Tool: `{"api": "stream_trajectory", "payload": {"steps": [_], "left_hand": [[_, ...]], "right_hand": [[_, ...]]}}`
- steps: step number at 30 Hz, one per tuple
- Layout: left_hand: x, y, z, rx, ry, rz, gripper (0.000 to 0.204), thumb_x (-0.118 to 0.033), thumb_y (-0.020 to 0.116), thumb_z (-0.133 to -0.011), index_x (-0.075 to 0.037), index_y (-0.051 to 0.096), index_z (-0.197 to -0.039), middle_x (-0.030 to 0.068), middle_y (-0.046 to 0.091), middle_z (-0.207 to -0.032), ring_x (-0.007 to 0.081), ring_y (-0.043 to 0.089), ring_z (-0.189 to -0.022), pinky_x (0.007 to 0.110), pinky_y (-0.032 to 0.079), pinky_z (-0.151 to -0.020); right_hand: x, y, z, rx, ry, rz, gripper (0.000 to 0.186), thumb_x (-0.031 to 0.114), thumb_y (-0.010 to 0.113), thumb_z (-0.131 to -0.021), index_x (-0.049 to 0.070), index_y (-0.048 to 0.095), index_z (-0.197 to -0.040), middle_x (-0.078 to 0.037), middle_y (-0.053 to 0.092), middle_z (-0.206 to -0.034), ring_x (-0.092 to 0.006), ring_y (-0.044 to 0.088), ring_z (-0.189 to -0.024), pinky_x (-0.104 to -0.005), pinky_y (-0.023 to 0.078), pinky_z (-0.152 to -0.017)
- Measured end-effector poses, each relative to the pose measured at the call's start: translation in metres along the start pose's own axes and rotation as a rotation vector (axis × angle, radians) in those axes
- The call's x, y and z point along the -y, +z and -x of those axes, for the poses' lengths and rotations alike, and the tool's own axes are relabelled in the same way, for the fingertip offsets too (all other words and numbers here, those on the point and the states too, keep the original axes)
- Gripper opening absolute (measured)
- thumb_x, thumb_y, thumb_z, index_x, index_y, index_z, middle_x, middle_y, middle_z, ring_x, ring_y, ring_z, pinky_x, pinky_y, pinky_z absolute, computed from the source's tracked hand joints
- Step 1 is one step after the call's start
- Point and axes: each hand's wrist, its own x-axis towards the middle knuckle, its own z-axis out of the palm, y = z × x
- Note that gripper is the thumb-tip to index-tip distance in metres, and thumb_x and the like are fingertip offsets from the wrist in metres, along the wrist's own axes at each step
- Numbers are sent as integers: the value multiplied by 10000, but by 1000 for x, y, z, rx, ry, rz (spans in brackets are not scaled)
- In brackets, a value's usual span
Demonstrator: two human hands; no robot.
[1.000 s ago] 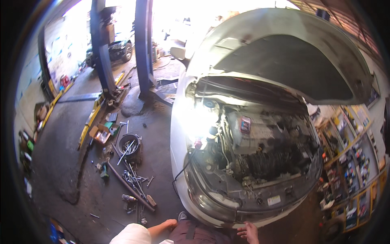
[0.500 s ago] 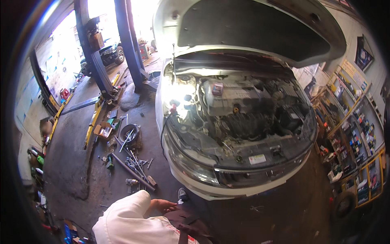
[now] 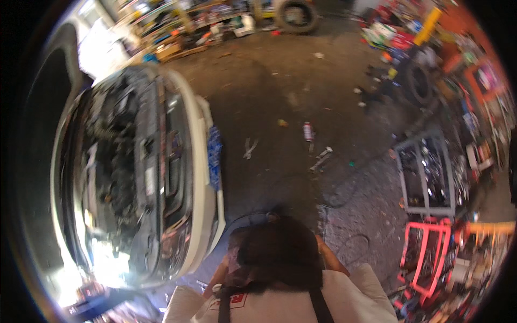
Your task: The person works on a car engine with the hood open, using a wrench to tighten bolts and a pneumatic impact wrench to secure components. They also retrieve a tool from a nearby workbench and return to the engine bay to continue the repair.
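Observation:
My left forearm (image 3: 217, 277) comes down beside a dark apron (image 3: 277, 253) whose straps cross my light shirt (image 3: 272, 304). The left hand sits at the apron's edge, its fingers blurred and hidden. On the other side, my right forearm (image 3: 333, 257) reaches forward, and its hand is lost behind the dark cloth. Nothing can be made out in either hand. To my left stands a pale car (image 3: 191, 226) with its hood (image 3: 35, 161) raised and its engine bay (image 3: 116, 140) exposed. A blue patterned strip (image 3: 214, 156) shows along the front bumper.
Pliers (image 3: 249, 148), a red-and-white can or bottle (image 3: 308, 132) and a metal wrench-like tool (image 3: 322, 159) lie on the floor ahead. Tyres (image 3: 296, 16), loaded shelves (image 3: 202, 19), a grey frame (image 3: 426, 172) and a red frame (image 3: 431, 258) stand around. A thin cable (image 3: 358, 237) curls at right.
My view has swung to the right, so the car now lies on my left. The pile of tools on the floor has left the view; the frames at right have come in.

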Motion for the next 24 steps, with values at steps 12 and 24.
{"api": "stream_trajectory", "payload": {"steps": [12,24], "left_hand": [[-326,-15,-88,79,424,201,299,-309,539,-1002,-59,562,-1165,162,709,-966,259,662,-592,344,537,-463],[-477,3,-197,170,-119,143,426,-355,521,-1004,-72,539,-1321,91,687,-1152,204,651,-656,327,552,-543]], "right_hand": [[89,-172,12,-743,210,-637,344,319,612,-925,61,663,-1146,-221,700,-1013,-391,663,-963,-453,516,-858],[185,-319,-131,-619,-19,-543,339,294,595,-926,33,672,-1127,-194,709,-1068,-386,681,-960,-440,538,-846]]}}
